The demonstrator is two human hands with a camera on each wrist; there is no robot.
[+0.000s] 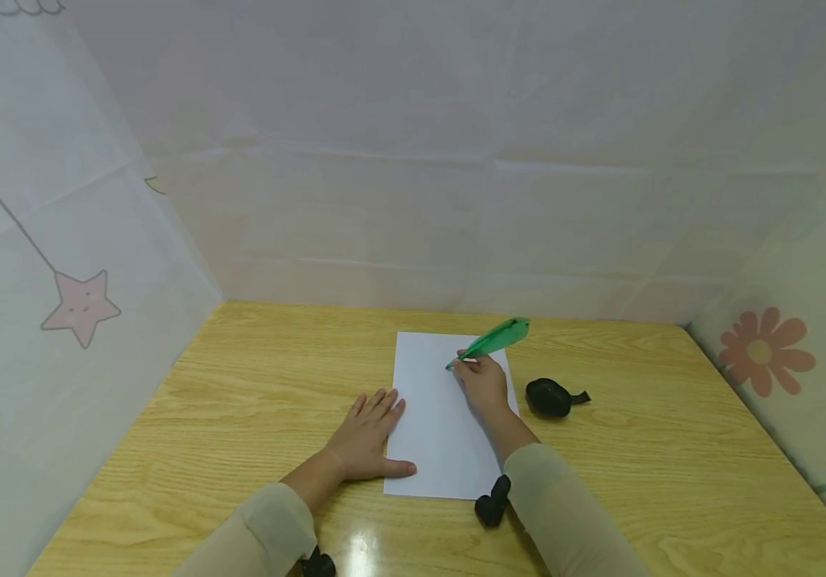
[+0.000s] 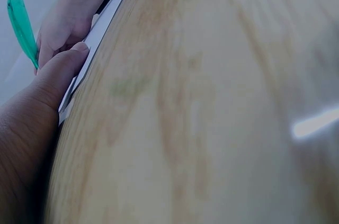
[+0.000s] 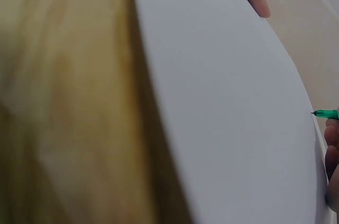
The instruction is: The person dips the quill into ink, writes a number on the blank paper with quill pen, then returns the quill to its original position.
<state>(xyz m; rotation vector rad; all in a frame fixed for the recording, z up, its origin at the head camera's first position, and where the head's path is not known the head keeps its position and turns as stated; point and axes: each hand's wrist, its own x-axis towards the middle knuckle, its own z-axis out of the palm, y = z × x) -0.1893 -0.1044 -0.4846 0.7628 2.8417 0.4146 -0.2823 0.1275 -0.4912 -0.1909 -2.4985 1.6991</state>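
Note:
My right hand (image 1: 483, 387) pinches a green pen with a broad leaf- or feather-like top (image 1: 497, 339), its shaft leaning up to the right. The dark pen tip (image 3: 314, 113) comes right down at the white sheet of paper (image 1: 437, 433), near its upper part; the side of the hand rests on the sheet. Lying flat at the sheet's left edge is my left hand (image 1: 365, 439), with fingers straight and spread. Its thumb (image 2: 66, 68) reaches over the paper's edge. No marks show on the paper.
A rounded black object with a short tab (image 1: 549, 398) sits right of the paper on the wooden table (image 1: 261, 369). Black wrist cameras (image 1: 492, 502) hang at both sleeves. Pale printed cloth (image 1: 413, 216) stands behind and on both sides of the table.

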